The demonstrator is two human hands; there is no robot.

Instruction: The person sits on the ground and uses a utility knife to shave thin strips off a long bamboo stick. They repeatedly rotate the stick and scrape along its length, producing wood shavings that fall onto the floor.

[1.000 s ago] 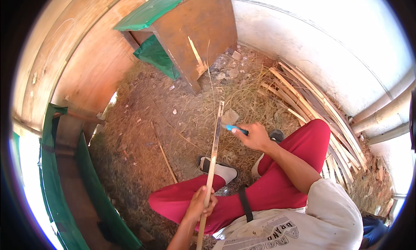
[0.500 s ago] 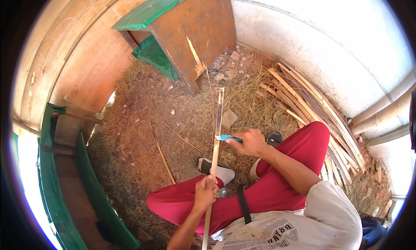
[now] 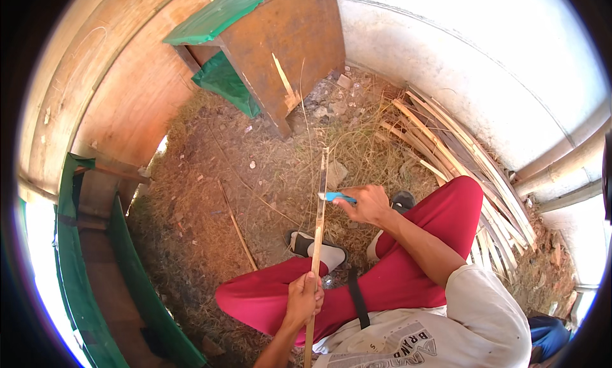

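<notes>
A long, narrow bamboo strip runs away from my lap, pale on its near part and dark toward the far end. Wrapped round its lower part, near my thigh, is my left hand. My right hand grips a blue utility knife by its handle. The blade of the knife meets the strip in its upper half, at the dark stretch.
Split bamboo strips lie piled at the right by the white wall. A wooden cabinet with a green cover stands ahead; a green-edged wooden frame is at left. A loose stick lies on the dry-grass ground.
The bamboo strip has been drawn back toward me, its far end now nearer. My left hand has moved slightly down with it, and the knife sits a little higher up.
</notes>
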